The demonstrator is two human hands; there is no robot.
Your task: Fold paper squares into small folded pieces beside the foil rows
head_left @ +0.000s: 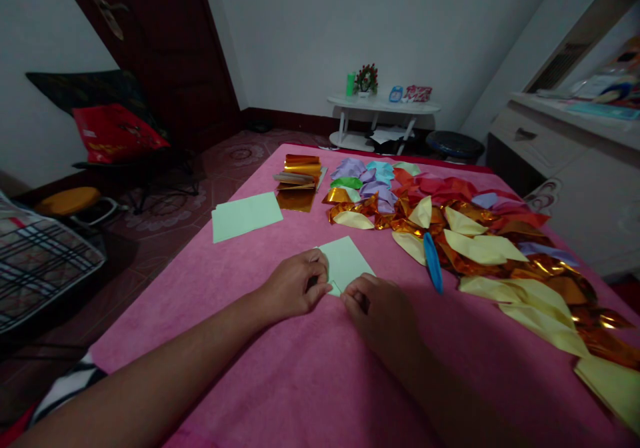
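head view: from where i stand, the left hand [296,283] is curled, thumb and fingers pinching the left side of a pale green sheet [351,259]; the right hand [383,318], nearly closed too, pinches its near edge. the sheet lies on the pink-covered counter [210,288], between a pale green stack [247,216] and yellow folded papers [485,247].

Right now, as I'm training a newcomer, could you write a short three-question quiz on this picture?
1. What are the left hand and right hand both touching?
2. True or false: the flat green stack lies left of the gold sheets.
3. Which stands on the small white table: A) red bag, B) potted flowers, C) chair?

Key: 1. Pale green paper. 2. True. 3. B.
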